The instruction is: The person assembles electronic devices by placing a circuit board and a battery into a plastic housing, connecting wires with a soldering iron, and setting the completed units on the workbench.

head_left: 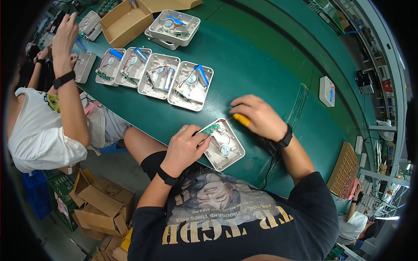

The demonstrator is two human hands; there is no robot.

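Note:
In front of me a light grey plastic housing (234, 153) lies open and tilted on the bench. A round speaker (224, 150) sits in its near part, with thin wires around it. At its far left end is a small green circuit board (212, 129), pinched by the fingers of my left hand (187, 145). My right hand (260, 116) is closed round a yellow-handled tool (241, 119) just off the housing's far right corner. The tool's tip cannot be made out. A red wire (225, 119) runs between the board and the tool.
Several similar housings (190, 87) with blue cells stand in a row at the far left. Beyond them are stacked housings (174, 28) and a cardboard box (124, 24). A co-worker's arm (65, 65) is at left. One housing (327, 91) lies far right; a dark cable (270, 169) lies near me.

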